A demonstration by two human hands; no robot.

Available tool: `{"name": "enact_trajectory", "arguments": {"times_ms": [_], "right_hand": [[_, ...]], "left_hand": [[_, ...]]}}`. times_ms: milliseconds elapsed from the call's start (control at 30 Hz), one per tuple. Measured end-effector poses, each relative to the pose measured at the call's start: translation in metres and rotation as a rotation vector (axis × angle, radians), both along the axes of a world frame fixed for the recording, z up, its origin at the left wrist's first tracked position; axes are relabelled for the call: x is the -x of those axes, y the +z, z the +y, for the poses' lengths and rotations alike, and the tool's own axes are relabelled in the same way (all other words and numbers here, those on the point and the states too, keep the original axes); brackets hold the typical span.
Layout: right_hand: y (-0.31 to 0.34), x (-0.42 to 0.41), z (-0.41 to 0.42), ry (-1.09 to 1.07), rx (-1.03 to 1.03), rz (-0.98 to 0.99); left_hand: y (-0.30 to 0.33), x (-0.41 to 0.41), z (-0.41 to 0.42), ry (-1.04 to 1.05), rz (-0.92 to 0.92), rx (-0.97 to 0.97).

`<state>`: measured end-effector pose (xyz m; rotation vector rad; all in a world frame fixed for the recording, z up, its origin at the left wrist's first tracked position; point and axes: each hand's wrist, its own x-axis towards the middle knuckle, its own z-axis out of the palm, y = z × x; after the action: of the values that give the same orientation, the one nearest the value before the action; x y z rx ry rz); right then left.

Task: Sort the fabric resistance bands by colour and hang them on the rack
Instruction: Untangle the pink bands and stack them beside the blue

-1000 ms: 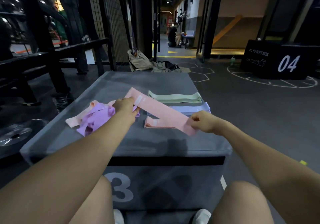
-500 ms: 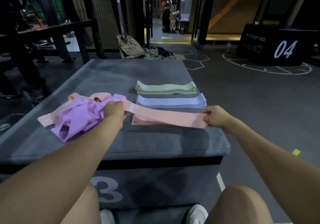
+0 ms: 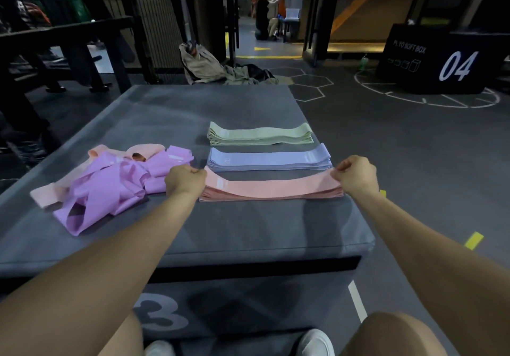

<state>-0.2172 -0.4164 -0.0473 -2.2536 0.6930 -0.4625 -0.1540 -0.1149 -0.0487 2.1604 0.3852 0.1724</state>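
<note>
A pink band (image 3: 270,187) lies stretched flat over a pink stack on the grey soft box (image 3: 248,228). My left hand (image 3: 183,180) pinches its left end and my right hand (image 3: 356,175) pinches its right end. Behind it sit a neat blue-lilac stack (image 3: 269,159) and, further back, a green stack (image 3: 260,134). To the left lies a loose heap of purple bands (image 3: 110,187) mixed with peach-pink ones (image 3: 44,194).
A black box marked 04 (image 3: 447,57) stands on the floor at the back right. Dark metal bars (image 3: 71,33) rise at the left. Clothes and a bag (image 3: 218,68) lie on the floor behind the grey box. A person is in the far doorway.
Both hands carried the pink band from a raised slant down onto the pink stack and pulled it straight. The view tilted down and nearer.
</note>
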Motion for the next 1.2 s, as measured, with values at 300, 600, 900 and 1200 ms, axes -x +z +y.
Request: {"name": "enact_trajectory", "arguments": {"times_ms": [300,600,900,1200], "right_hand": [[-0.008,0.002,0.002,-0.054,0.067,0.081],[-0.012,0.003,0.005,-0.025,0.164,0.093],[-0.005,-0.005,0.049,0.318,0.359,-0.045],[-0.017,-0.023,0.090,0.736,0.397,0.181]], "left_hand": [[-0.008,0.002,0.002,-0.029,0.023,-0.110],[-0.016,0.001,0.003,-0.032,0.008,-0.072],[-0.015,0.001,0.008,-0.072,0.019,-0.037],[-0.022,-0.004,0.018,-0.084,0.024,0.152]]}}
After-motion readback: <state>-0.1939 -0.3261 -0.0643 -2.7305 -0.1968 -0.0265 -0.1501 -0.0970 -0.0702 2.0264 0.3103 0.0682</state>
